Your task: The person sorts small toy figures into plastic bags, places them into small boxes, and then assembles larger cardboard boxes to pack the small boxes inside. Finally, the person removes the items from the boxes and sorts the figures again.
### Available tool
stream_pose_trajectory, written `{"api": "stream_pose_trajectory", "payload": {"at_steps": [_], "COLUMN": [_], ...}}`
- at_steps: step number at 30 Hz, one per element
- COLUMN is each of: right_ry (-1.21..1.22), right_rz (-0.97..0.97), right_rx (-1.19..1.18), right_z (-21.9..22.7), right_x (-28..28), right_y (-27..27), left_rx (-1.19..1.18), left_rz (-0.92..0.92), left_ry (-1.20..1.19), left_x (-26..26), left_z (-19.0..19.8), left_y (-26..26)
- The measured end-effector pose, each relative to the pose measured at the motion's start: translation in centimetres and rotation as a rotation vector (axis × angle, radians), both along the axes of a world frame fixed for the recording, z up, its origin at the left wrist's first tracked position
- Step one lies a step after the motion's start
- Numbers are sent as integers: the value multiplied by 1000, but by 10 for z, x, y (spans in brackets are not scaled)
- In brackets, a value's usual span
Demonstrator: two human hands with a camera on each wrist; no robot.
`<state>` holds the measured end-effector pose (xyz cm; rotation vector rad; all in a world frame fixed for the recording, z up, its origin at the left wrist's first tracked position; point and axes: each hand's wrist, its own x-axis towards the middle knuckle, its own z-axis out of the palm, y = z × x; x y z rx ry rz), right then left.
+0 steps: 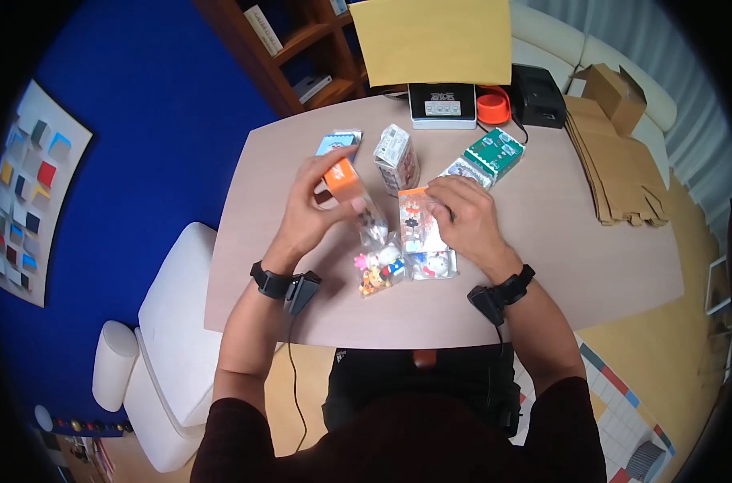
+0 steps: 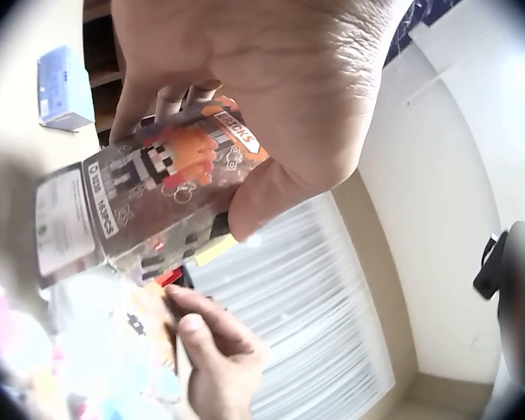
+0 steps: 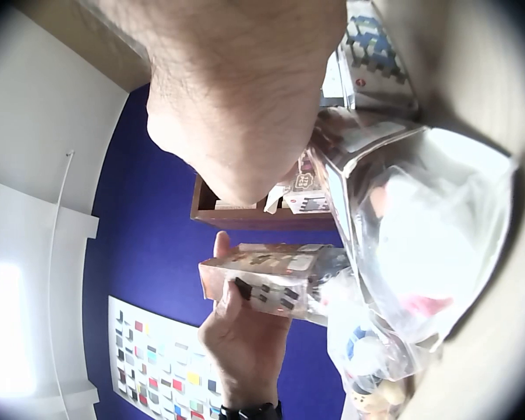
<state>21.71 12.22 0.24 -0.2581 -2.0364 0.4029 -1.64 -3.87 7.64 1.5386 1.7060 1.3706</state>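
Note:
My left hand (image 1: 305, 209) grips a small brick-set box (image 1: 346, 182) between thumb and fingers, tilted above the table. It has an orange end, and its printed side (image 2: 162, 171) reads "BRICKS" in the left wrist view. With my right hand (image 1: 472, 216) I pinch the upper right part of a second orange-topped box (image 1: 414, 217). A clear bag of colourful toy figures (image 1: 375, 278) lies below the left box. Against the lower end of the right box is a clear-wrapped white figure (image 1: 434, 265). In the right wrist view my forearm hides the right fingers.
Behind my hands stand a white printed box (image 1: 395, 157) and a blue box (image 1: 337, 143). A green box (image 1: 494, 153) lies at the right. Along the back edge are a black-and-white device (image 1: 443, 105), a red round object (image 1: 493, 106) and brown cardboard (image 1: 611, 161).

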Motion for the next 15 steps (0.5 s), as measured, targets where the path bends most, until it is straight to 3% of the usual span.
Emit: {"api": "stream_pose_trajectory", "payload": {"at_steps": [4, 5, 10, 15], "right_ry": [-29, -27, 8, 2], "right_rz": [-5, -9, 5, 14], "right_rx": [-13, -11, -24, -33], "right_z": [-1, -1, -2, -3], "right_x": [2, 2, 1, -1], "right_y": [-2, -1, -2, -3], "left_rx": [-8, 56, 98, 321], "left_rz": [-8, 58, 84, 414], "left_ry": [153, -37, -162, -40], "left_x": [1, -11, -21, -63], "left_z": [4, -1, 27, -10], "left_y": [4, 5, -15, -9]}}
